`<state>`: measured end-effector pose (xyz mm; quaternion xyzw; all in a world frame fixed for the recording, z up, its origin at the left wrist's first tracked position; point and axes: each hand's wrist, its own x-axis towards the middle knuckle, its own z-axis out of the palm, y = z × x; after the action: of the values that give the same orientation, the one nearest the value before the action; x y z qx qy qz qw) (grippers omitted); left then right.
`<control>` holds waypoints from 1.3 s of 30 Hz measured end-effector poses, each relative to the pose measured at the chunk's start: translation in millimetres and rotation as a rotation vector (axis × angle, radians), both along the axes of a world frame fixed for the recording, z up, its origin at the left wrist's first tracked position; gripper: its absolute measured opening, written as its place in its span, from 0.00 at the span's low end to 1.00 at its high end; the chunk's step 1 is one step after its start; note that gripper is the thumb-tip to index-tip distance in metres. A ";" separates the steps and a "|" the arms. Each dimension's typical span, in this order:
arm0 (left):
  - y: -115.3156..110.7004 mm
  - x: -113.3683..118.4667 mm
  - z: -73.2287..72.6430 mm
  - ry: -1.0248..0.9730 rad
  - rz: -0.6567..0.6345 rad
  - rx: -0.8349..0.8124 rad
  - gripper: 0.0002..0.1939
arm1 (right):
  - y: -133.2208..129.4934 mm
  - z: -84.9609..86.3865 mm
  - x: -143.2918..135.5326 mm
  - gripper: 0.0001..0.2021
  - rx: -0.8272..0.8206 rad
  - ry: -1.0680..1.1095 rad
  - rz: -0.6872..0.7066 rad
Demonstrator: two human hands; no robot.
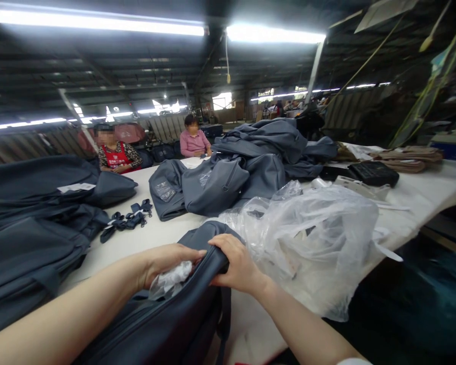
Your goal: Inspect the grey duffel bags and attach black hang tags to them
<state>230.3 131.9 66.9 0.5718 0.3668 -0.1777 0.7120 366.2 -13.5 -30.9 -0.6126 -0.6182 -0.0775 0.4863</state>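
The white surface (pixel 163 235) carries slate-blue bags (pixel 34 243) heaped along its left side, bundled dark straps (pixel 135 219) beside them, a pile of similar bags (pixel 216 187) in the middle, crumpled clear plastic (pixel 315 228) to the right and folded brown pieces (pixel 406 159) farther back; an open bag (pixel 175 329) lies nearest.

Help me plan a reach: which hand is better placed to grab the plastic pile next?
Probably the right hand, nearer the plastic pile though gripping the blue bag; the left hand is farther off, also at the bag.
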 end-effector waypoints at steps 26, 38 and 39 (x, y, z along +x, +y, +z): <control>-1.6 -1.2 -0.9 -0.031 -0.050 -0.052 0.21 | -6.0 1.9 -8.0 0.24 0.065 -0.013 0.049; 18.4 -79.3 59.7 0.015 -0.323 1.011 0.13 | 14.9 -7.2 -3.8 0.13 0.173 -0.130 -0.082; 25.0 -101.4 66.9 0.025 -0.322 1.104 0.13 | 17.4 -7.5 -1.8 0.13 0.179 -0.143 -0.091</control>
<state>128.9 156.9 133.8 0.9053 0.3217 -0.0726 0.2675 364.4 3.8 -38.4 -0.5872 -0.6135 -0.1977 0.4896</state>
